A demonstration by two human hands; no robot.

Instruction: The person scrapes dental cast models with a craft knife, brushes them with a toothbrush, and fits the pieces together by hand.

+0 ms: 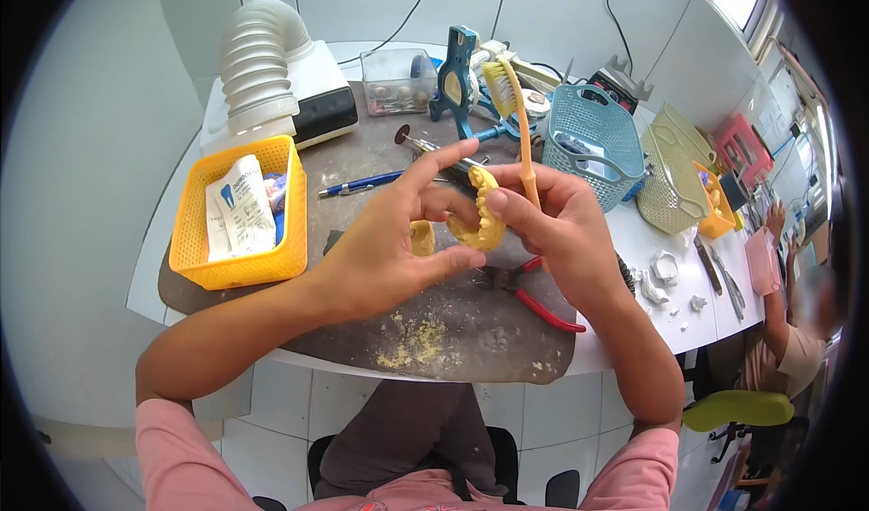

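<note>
A yellow dental cast (pixel 486 226), curved like an arch with teeth along its edge, is held up over the mat. My right hand (pixel 559 226) pinches its right side and also grips an orange toothbrush (pixel 524 140), bristles up. Around the cast's left side, my left hand (pixel 389 226) is curved with thumb and fingers apart; whether a fingertip touches the cast is unclear. Another yellow piece (pixel 422 238) shows behind my left hand. A rotary handpiece with a brown disc (pixel 403 134) lies behind the hands. Red-handled pliers (pixel 549 312) rest below my right hand.
Yellow dust (pixel 418 341) lies on the grey mat. A yellow basket (pixel 237 271) stands left, near a white hose (pixel 262 58). Blue articulator (pixel 458 76), blue basket (pixel 593 117) and green basket (pixel 670 185) stand behind and right. Another person (pixel 787 353) sits far right.
</note>
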